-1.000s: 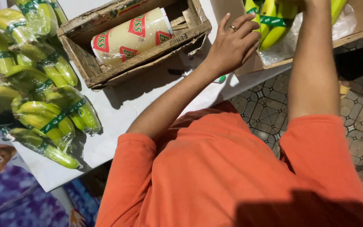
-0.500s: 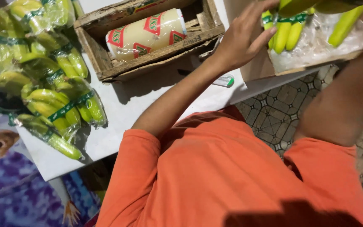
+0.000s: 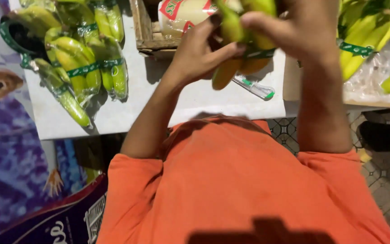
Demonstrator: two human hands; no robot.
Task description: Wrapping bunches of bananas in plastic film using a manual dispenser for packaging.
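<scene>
Bananas wrapped in clear film [image 3: 84, 68] are piled at the left end of the white table [image 3: 195, 101], each bundle bound with a green band; the lowest bundle points toward the table's near edge. A blue and purple printed cloth [image 3: 10, 153] is seen below and to the left of the table.

Further right, a wooden crate [image 3: 143, 27] is set on the table, and a roll of clear film with red and green markings [image 3: 181, 16] is laid inside it.

In the middle, a bunch of bananas [image 3: 231, 49] is held up above the table, in front of the crate, by both hands. The left hand [image 3: 195, 54] is closed on the bunch from the left, its thumb pressed across the fruit. The right hand [image 3: 299, 31] is closed on it from above and the right, the fingers curled round the upper part. A green band is wound about the bunch between the two hands.

Just beneath the bunch, a small cutter with green parts [image 3: 254, 88] is laid on the table.

At the far right, more banded bananas [image 3: 375, 40] are heaped on clear plastic on a cardboard surface.
</scene>
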